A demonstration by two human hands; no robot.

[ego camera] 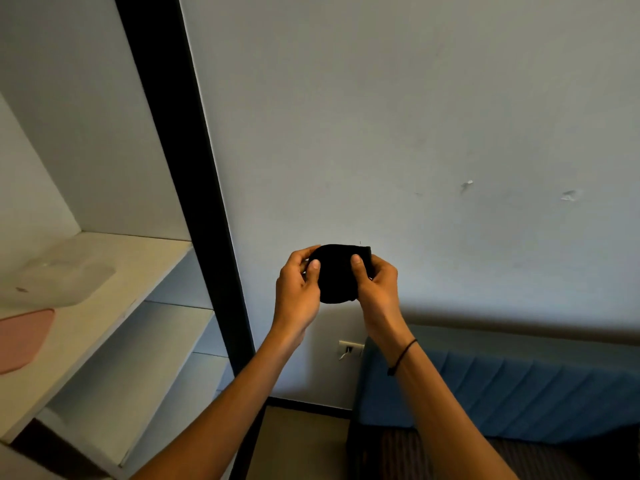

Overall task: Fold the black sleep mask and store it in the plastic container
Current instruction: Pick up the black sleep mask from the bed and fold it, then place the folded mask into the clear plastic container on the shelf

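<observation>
**Mask folded, box waits on the shelf**

I see both hands, left hand point(298, 289) and right hand point(375, 289), pinching the sleep mask point(337, 275) into a compact bundle in mid-air, likely to keep the fold. The plastic container point(65, 278) sits on the shelf point(114, 323), well left of the mask.

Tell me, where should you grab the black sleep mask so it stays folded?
Probably by its two side edges, one from each side, thumbs pressing the front face. The black sleep mask is bunched into a small rounded bundle in mid-air, and the left hand and right hand already pinch it that way. Squeezing both sides should keep the soft layers together until it goes in the plastic container on the shelf.
</observation>
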